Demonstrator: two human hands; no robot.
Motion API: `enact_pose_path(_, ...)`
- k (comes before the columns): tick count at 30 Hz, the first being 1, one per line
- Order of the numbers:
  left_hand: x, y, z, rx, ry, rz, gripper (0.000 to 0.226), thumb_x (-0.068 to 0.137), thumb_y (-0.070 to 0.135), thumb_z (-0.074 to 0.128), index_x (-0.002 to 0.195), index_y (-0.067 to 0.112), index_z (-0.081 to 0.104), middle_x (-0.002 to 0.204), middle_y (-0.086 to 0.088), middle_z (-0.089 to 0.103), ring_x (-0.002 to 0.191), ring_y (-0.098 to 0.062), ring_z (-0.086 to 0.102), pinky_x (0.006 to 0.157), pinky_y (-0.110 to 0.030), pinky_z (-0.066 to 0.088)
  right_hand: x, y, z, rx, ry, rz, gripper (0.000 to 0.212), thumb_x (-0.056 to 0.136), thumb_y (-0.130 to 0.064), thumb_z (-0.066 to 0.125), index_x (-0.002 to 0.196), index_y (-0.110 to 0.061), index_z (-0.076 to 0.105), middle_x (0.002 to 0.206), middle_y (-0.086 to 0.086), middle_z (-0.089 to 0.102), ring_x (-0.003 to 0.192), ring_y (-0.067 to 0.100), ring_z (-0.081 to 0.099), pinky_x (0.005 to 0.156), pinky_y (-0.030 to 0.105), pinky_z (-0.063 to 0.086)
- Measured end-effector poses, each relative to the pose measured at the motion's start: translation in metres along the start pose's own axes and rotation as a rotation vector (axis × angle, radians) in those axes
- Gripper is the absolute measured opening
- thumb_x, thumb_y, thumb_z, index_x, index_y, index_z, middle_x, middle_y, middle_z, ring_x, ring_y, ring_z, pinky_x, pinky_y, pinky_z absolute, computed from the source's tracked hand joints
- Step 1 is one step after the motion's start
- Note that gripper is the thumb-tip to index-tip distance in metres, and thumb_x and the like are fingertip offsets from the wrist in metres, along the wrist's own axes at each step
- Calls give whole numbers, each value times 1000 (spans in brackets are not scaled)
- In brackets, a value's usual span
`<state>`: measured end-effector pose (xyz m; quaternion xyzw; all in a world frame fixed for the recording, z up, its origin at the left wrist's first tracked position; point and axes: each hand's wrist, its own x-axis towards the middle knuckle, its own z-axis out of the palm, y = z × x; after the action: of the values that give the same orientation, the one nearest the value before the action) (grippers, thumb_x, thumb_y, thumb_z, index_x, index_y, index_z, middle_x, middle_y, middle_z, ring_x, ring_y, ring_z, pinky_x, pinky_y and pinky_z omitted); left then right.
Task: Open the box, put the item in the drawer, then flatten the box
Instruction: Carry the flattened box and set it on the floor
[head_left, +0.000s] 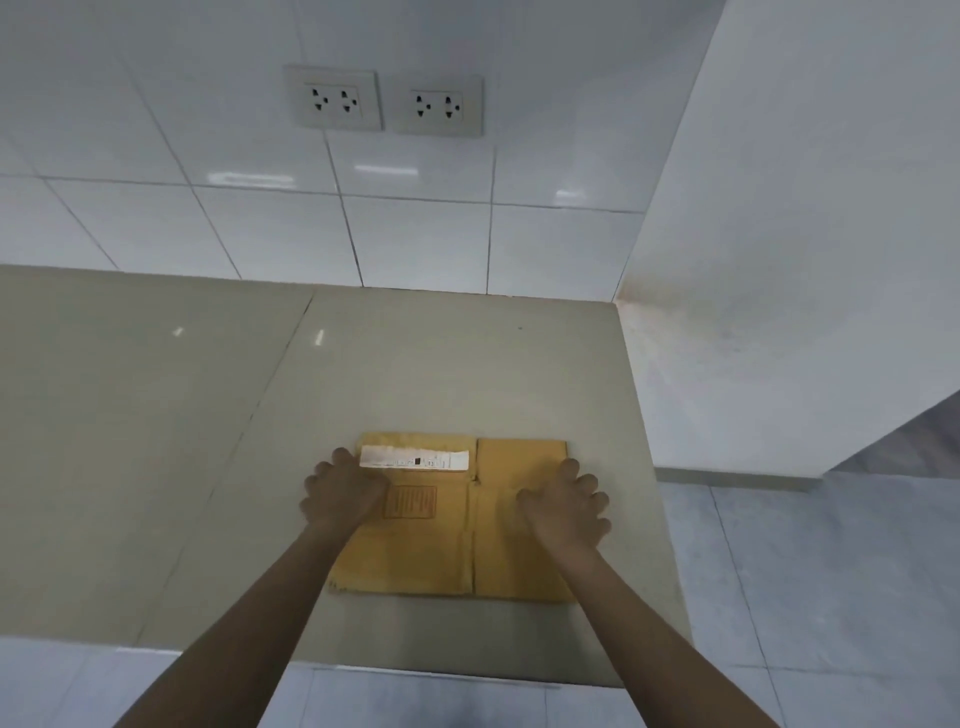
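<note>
A brown cardboard box (441, 545) lies flat on the beige counter (208, 441), near its front right corner. A white label runs along the box's far left edge and a red printed square sits below it. My left hand (340, 493) rests palm down on the box's left side, fingers spread. My right hand (566, 506) presses palm down on the right panel, fingers spread too. Neither hand holds anything. No item and no drawer are in view.
A white tiled wall rises behind the counter with two double power sockets (384, 101). A white wall or pillar (805, 234) stands at the counter's right end. Grey floor tiles (805, 597) show to the right and below the front edge.
</note>
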<state>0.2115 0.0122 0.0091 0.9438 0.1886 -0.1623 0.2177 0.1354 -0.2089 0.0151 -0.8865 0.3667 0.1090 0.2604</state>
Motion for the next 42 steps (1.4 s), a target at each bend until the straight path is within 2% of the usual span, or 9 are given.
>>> enact_pose_path(3,4,4,-6,-86,17,-2,44,81,26,58,119,8,45,121,-20,53,113,-40,50,94,-48,44,2,6,-8,129,4,-40,64,82,-31,62,135,-14,30,130,13,39,112,34,46,89,43,42)
enact_pose_path(5,2,6,-12,-136,36,34,40,84,24,56,119,8,46,120,-20,53,109,-40,53,89,-44,44,3,13,-16,252,-28,-109,59,84,-23,62,133,-12,31,129,14,37,93,29,50,76,35,44)
enact_pose_path(7,-3,9,-18,-171,60,79,37,86,23,53,119,9,46,120,-19,53,107,-39,55,85,-41,43,4,19,-24,304,-33,-172,56,85,-19,62,132,-10,33,129,13,37,84,26,48,68,31,40)
enact_pose_path(12,-27,17,-29,-269,55,143,40,87,28,51,124,12,48,125,-17,55,111,-35,54,91,-43,47,-3,34,-47,362,24,-270,55,85,-18,62,133,-11,35,131,13,39,96,31,56,71,32,41)
enact_pose_path(17,-68,26,-31,-355,49,192,48,90,34,51,133,13,45,131,-16,54,116,-32,54,90,-39,45,-21,61,-71,437,72,-321,53,85,-14,63,133,-12,38,132,14,39,96,28,54,78,35,47)
enact_pose_path(23,-138,32,-17,-436,4,234,51,88,34,53,134,17,39,133,-15,52,114,-33,53,90,-42,50,-55,121,-104,562,142,-351,46,87,-12,59,130,-15,42,131,11,42,90,17,46,75,30,39)
enact_pose_path(30,-231,58,23,-490,-23,350,35,94,31,50,122,13,42,117,-9,56,97,-24,51,78,-36,43,-94,211,-149,646,214,-306,39,86,-13,58,122,-19,48,125,4,43,96,15,48,79,31,40)
enact_pose_path(37,-292,126,65,-443,-60,492,21,95,26,50,109,11,52,109,-2,55,99,-22,51,78,-35,40,-84,297,-201,648,277,-279,35,87,-13,58,121,-17,50,121,1,41,95,15,50,77,28,40)
enact_pose_path(42,-321,185,109,-452,-80,533,17,94,26,51,101,12,56,107,-2,57,99,-21,53,79,-33,41,-44,356,-241,685,288,-281,32,87,-15,59,117,-21,52,121,-1,42,89,5,50,75,27,42)
